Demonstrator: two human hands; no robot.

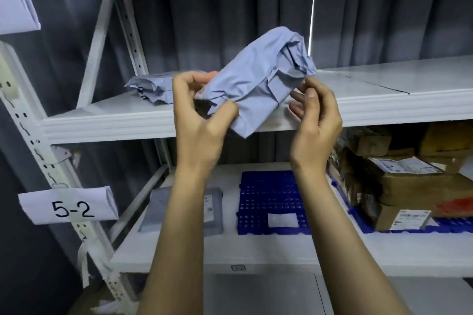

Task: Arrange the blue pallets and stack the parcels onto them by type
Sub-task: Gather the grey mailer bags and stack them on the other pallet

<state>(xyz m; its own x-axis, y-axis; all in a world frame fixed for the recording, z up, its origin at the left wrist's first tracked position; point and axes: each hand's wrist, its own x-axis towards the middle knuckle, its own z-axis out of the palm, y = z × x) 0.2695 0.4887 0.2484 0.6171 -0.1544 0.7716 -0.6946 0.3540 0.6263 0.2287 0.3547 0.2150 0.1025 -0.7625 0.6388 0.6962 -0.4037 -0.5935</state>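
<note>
My left hand [204, 112] pinches the lower end of a crumpled grey-blue soft parcel [261, 77], held tilted above the front edge of the upper shelf [384, 107]. My right hand [316, 112] touches the parcel's right underside with fingers spread. A second grey-blue soft parcel [151, 88] lies on the upper shelf behind my left hand. On the lower shelf a blue pallet [271, 199] lies bare except for a white label. Another blue pallet [399, 229] to its right carries cardboard boxes [409, 186]. A flat grey bag parcel [184, 210] lies left of the bare pallet.
White metal rack upright [33, 140] stands at left with a paper tag reading 5-2 [69, 206]. A dark curtain [217, 30] hangs behind the shelves. The lower shelf's front edge [256, 261] runs below my forearms.
</note>
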